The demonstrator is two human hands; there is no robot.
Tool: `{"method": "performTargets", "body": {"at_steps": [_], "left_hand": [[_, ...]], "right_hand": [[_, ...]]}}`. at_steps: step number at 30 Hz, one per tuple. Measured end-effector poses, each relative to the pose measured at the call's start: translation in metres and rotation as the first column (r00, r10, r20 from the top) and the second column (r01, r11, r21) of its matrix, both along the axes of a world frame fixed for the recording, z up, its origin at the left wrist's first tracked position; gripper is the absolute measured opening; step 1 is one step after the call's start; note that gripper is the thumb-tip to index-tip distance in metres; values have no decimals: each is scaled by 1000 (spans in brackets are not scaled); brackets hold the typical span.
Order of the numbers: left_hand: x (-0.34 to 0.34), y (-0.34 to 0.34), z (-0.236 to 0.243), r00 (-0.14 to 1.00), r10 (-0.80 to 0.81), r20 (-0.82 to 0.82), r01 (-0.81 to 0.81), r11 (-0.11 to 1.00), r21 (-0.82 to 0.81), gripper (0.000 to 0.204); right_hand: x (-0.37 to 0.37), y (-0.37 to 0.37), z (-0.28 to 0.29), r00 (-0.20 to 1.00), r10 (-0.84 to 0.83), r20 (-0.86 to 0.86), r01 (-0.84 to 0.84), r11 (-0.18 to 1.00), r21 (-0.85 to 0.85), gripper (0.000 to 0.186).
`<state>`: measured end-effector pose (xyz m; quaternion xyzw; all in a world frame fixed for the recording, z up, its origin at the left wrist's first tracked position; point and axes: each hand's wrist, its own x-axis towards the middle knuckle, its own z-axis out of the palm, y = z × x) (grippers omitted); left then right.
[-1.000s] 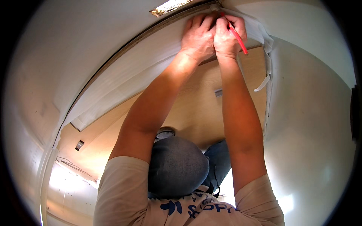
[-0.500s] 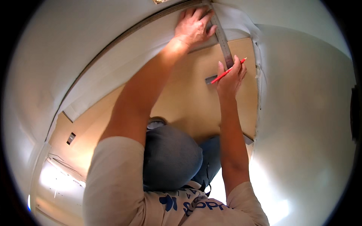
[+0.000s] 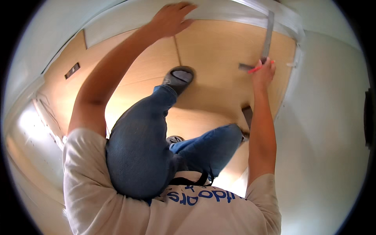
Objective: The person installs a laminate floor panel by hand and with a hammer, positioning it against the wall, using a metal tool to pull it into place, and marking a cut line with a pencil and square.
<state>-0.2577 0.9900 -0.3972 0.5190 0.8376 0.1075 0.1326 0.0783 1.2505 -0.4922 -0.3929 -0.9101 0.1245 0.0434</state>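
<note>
My right hand (image 3: 265,73) is closed around the corner of a metal try square (image 3: 268,37). Its long blade points away from me and its short arm juts out to the left. A red pencil (image 3: 255,69) lies across the same fingers. At the upper left my left hand (image 3: 172,19) hangs in the air with its fingers apart, holding nothing. Behind it is the pale lower wall, above the far edge of the light wood panel floor (image 3: 219,51).
A dark flat block (image 3: 247,114) lies on the floor beside my right knee. To the left, a rectangular fitting (image 3: 72,71) is set into the wood, with loose wires (image 3: 47,105) nearer. My shoe (image 3: 179,78) rests mid-floor. A smooth pale wall (image 3: 325,117) closes the right side.
My left hand has come off the wall beside the square's blade and moved left. The right hand keeps the square and pencil. My view has shifted, showing more floor and my legs.
</note>
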Motion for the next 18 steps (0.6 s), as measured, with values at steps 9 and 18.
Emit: {"method": "performTargets", "body": {"at_steps": [9,18], "left_hand": [[141,-366,-6,767,625,146,-580,772,-259,52],[94,-315,-16,875,399,275,-432,899,73,47]], "right_hand": [[26,-196,62,972,189,-142,-226,915,-333,35],[33,-383,71,930,364,-51,-350,834,-427,49]]}}
